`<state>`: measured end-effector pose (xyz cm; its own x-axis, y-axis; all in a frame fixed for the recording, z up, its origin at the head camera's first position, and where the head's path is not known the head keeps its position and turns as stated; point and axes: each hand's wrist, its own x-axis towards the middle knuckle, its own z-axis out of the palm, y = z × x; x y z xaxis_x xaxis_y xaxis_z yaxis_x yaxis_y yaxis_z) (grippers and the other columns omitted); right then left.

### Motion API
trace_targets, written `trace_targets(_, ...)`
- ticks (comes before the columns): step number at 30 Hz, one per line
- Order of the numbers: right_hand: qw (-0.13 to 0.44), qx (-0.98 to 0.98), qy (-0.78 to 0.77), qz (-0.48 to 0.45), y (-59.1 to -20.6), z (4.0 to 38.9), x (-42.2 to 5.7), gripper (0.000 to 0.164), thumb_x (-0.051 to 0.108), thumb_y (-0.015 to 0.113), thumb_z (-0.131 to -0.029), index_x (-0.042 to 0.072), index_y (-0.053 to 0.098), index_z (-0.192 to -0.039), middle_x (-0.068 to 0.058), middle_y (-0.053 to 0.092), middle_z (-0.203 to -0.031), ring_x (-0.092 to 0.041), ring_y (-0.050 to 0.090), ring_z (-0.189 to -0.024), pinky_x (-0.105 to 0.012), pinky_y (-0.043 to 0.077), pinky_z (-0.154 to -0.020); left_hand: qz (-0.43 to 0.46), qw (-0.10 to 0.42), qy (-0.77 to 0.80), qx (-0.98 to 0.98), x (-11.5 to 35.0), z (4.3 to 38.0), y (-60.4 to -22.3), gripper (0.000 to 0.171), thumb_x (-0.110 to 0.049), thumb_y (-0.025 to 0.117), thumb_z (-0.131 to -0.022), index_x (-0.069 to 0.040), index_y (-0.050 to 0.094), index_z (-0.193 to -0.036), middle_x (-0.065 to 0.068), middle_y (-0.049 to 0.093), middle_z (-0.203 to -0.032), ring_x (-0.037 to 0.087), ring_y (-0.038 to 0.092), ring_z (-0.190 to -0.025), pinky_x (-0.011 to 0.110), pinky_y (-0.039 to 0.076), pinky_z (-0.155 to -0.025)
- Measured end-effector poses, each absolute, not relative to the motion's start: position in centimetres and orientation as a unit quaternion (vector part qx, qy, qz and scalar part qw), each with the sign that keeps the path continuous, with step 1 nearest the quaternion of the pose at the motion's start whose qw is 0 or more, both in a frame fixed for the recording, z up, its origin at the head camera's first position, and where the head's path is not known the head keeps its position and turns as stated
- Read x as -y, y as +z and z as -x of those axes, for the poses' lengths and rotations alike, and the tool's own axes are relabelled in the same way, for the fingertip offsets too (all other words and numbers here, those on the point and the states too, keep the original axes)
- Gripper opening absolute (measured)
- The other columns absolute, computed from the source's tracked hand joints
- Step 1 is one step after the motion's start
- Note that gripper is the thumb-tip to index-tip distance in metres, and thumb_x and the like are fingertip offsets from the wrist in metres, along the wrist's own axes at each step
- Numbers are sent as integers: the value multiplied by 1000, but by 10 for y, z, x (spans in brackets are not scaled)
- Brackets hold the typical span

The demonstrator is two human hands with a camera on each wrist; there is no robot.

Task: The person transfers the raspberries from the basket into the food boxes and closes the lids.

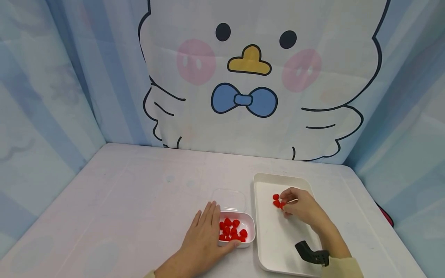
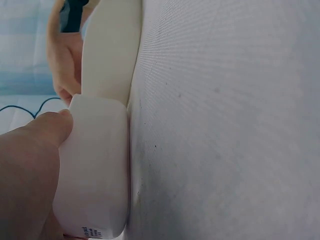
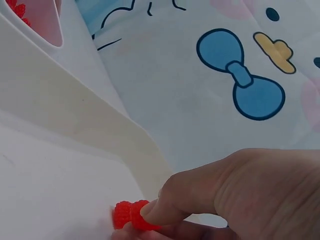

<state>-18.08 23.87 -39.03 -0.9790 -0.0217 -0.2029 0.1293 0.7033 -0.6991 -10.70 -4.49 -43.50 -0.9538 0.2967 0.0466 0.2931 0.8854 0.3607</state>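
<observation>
My right hand [image 1: 302, 206] is over the white tray [image 1: 278, 247], thumb and fingertips pinching a small red toy raspberry [image 3: 145, 216]. Right beside that one, in the right wrist view, sits another raspberry [image 3: 122, 215]. From the head, a few of them, such as this raspberry [image 1: 276, 197], lie by the fingertips on the tray. My left hand [image 1: 205, 235] lies with straight fingers along the left side of a small white box [image 1: 251, 224]. Its thumb [image 2: 57, 125] touches the box's near wall. Several red raspberries [image 1: 234, 231] are in the box.
A clear plastic lid [image 1: 229, 199] extends behind the box on the pale table [image 1: 139, 193]. The tray stands close to the box's right side. Printed cloth [image 1: 243, 127] hangs behind the table and on both sides. A black band [image 1: 313, 255] is around the right wrist.
</observation>
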Motion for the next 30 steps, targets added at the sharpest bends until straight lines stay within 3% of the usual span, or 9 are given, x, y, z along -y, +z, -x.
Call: trace_targets(30,123,-868,-479,31,-385,166,-215,26,4,65,-89,-3,61,-114,-14,66,-103,-20,67,-81,-33,62,-74,-146,9,188,-971,46,107,-435,106,-69,69,-75,-8,32,-153,11,37,-158,32,31,-148,55,34,-117)
